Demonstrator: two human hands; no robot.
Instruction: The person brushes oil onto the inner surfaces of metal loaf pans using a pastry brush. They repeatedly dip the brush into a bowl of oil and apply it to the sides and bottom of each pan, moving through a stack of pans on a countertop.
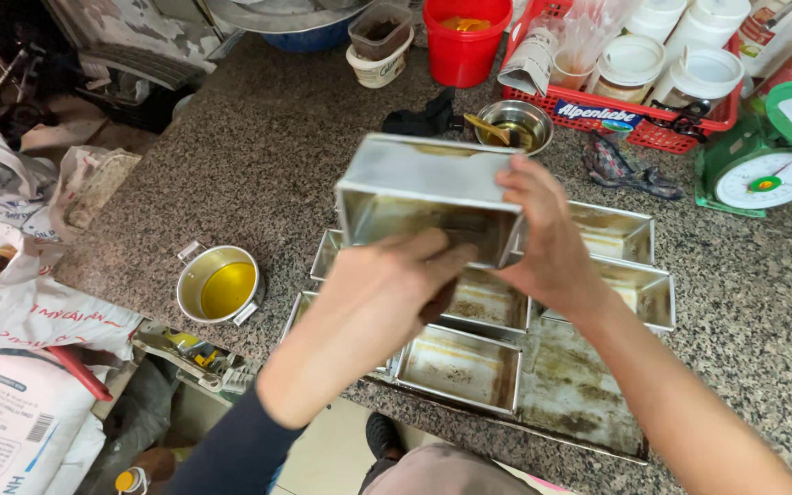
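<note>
The loaf tin (423,197), rectangular dull metal, is held tilted above the tray (570,394), over other tins (460,367). The right hand (547,238) grips its end; the left hand (382,298) reaches inside, its grip hidden. A red crate (634,119) holds white-lidded jars (630,64); a green scale (763,156) stands on speckled granite (277,156).

Bright, even overhead light, soft shadows; moving hands (387,293) perhaps slightly blurred, edges distorted.
</note>
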